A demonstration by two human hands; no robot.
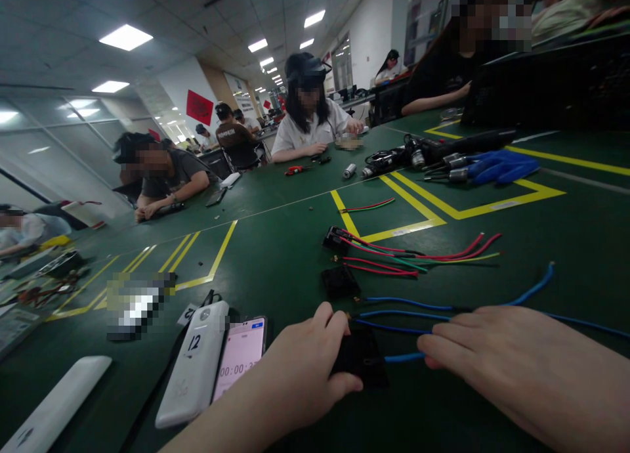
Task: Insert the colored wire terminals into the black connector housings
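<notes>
green table spreads below a black block, near and right of centre, gripped by the left hand while the right hand pinches a blue wire running off it. a hard sideways tug could strain the wire or twist the block free.

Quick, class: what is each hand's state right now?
Left hand: closed around a black, squarish block.
Right hand: closed, apparently pinching a thin blue wire.

A hand could pass over the open table between the phone and the farther black box — but blue wires (red wires beyond) cross ahead of the right hand.
</notes>
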